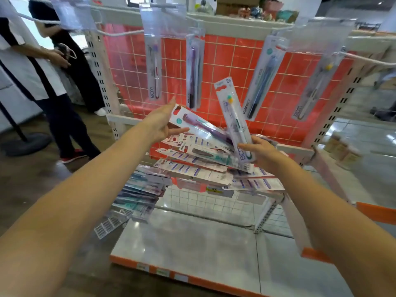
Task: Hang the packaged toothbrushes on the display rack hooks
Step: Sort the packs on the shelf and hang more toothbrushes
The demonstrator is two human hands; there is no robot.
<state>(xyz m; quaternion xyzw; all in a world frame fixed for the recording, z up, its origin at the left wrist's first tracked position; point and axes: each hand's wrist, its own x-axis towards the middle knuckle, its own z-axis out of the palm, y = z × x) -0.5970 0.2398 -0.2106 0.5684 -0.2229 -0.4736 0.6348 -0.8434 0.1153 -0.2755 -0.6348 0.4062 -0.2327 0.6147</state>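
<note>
My left hand (162, 123) pinches the top end of a purple toothbrush pack (201, 126) that lies tilted across a fanned bundle. My right hand (260, 150) grips the bottom ends of that bundle of toothbrush packs (199, 156), with one white pack (232, 116) standing upright out of it. Several packs hang on hooks in front of the red grid panel (231, 61): a white one (154, 67), a purple one (194, 73), a blue one (263, 78) and a yellow-tipped one (315, 84).
More packs lie piled on the wire shelf (203, 200), with a stack (139, 194) at its left. A grey base shelf (192, 243) with an orange edge sits below. Two people (53, 67) stand at the left beside the rack upright (100, 67).
</note>
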